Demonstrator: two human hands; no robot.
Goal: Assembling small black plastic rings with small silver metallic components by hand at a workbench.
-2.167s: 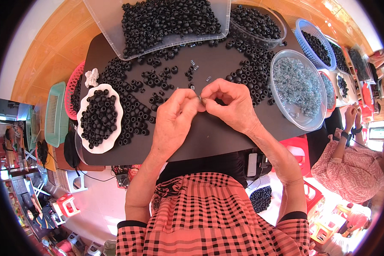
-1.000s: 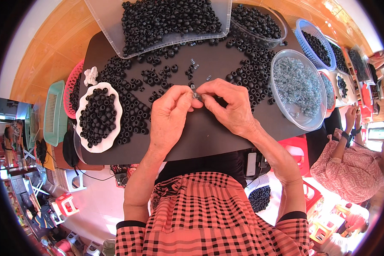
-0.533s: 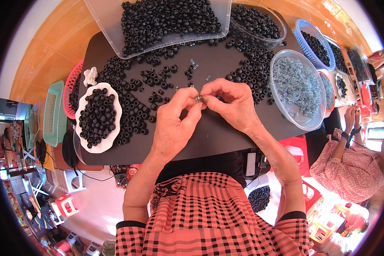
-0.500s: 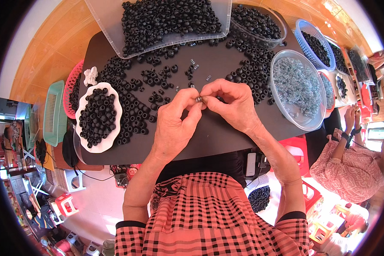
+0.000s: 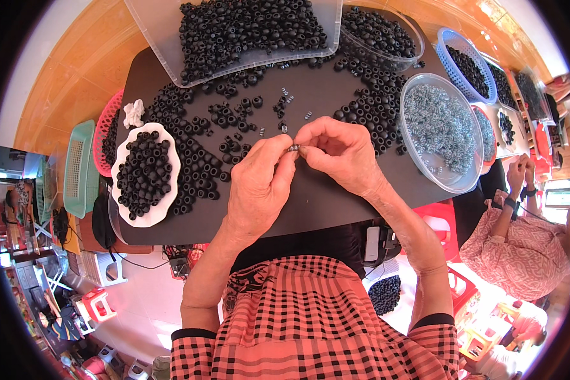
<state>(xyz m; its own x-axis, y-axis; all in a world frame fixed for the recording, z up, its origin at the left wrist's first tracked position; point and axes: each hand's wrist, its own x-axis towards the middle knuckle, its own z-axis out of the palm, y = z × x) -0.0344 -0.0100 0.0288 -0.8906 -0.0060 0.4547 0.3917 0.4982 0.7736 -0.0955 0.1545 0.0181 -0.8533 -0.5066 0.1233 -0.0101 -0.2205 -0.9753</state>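
Observation:
My left hand (image 5: 258, 183) and my right hand (image 5: 345, 157) meet over the middle of the dark table. Thumbs and forefingers of both pinch a small dark ribbed ring piece (image 5: 293, 148) from its two sides; its exact kind is too small to make out. Just beyond the fingertips lies a small clear ribbed piece (image 5: 284, 128), with a few similar ones scattered farther off. Loose black round parts with holes (image 5: 199, 152) spread over the table to the left, and more black parts (image 5: 373, 111) lie to the right.
A clear bin (image 5: 253, 73) of black parts stands at the far edge. On the left is a scalloped white dish (image 5: 176, 171); on the right, a clear bowl (image 5: 408, 152) of translucent ribbed rings. A co-worker (image 5: 519, 247) sits at the right.
My left fingers have shifted slightly, and the ribbed piece between my fingertips shows more of its length. A small clear piece beyond them shows more fully. Both hands stay in nearly the same place.

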